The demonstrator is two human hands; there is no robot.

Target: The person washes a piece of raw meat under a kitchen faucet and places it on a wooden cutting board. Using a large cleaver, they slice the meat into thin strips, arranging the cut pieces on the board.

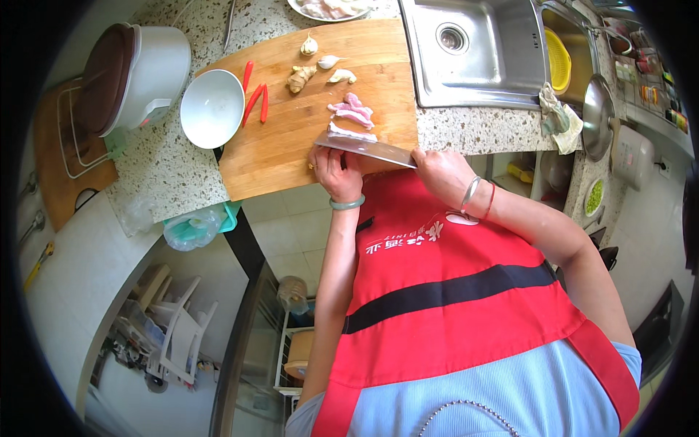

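My right hand [443,175] is wrapped around the handle of a wide-bladed kitchen knife [375,150], which lies across the near edge of a wooden cutting board [291,156]. Curled fingers of my left hand [336,175] press together close behind the blade; whatever they hold is hidden. Just beyond the blade lies a pale strip of meat [352,132], with several pink meat slices [352,111] past it. Farther up the board are a garlic bulb [309,46], a ginger root [301,78] and red chili peppers [254,103].
A white bowl [212,109] overlaps the board's left edge, beside a white cooker with a brown lid [156,69]. Right of the board is a steel sink [480,91]. A plate of pale meat [331,9] stands at the far edge. Cloths [561,120] hang by the sink.
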